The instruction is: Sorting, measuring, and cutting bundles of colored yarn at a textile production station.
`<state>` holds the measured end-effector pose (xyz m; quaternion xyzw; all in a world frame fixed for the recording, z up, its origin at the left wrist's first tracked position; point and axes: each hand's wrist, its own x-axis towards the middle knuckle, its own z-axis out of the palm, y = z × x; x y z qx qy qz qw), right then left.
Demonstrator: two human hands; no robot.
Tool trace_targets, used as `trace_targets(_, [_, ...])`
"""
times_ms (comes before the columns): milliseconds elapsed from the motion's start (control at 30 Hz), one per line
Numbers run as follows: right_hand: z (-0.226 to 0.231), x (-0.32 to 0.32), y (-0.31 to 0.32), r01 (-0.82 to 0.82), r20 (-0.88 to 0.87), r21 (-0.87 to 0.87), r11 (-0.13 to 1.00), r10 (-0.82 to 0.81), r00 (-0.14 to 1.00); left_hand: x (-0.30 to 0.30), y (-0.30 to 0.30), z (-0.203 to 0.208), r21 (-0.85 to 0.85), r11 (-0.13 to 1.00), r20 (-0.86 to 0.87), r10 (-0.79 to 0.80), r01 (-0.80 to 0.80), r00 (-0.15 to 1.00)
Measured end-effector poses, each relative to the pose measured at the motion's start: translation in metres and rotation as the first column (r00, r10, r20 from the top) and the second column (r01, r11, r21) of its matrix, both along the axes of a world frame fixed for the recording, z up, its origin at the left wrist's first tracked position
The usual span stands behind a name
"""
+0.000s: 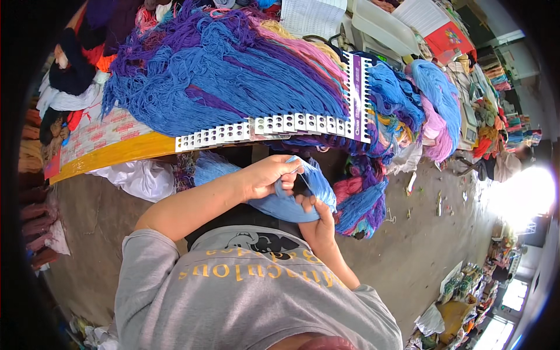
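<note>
A light blue skein of thread point(319, 185) is stretched between my two hands, just in front of my body and below the table edge. My left hand point(273, 178) pinches strands at its upper part between thumb and fingers. The fingers of my right hand point(317, 214) are curled round its lower right side. Beyond my hands, a broad spread of blue and purple threads point(233, 81) covers the table. White cards with punched holes point(280, 123) line its near edge, overlapping one another. At their right end lies a purple and white card with notched edges point(357, 96).
Mixed-colour thread bundles point(361, 204) hang off the table to the right of my hands. A white plastic bag point(137, 179) is under the yellow table edge point(105, 157). Scissors point(342, 39), a white tray point(385, 26) and another light blue skein point(436, 87) lie at the back right.
</note>
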<state>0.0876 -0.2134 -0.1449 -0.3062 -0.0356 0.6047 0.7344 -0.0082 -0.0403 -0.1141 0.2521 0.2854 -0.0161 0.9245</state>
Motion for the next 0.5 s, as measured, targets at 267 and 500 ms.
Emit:
trace_targets(267, [0.034, 0.078, -0.030, 0.323, -0.094, 0.323, 0.889, -0.309, 0.946, -0.072, 0.039, 0.038, 0.240, 0.918, -0.071, -0.309, 0.317, 0.948])
trace_targets(500, [0.064, 0.241, -0.108, 0.599, -0.209, 0.412, 0.687, -0.568, 0.796, -0.256, 0.126, 0.051, 0.246, 0.538, 0.092, 0.815, -0.806, 0.572])
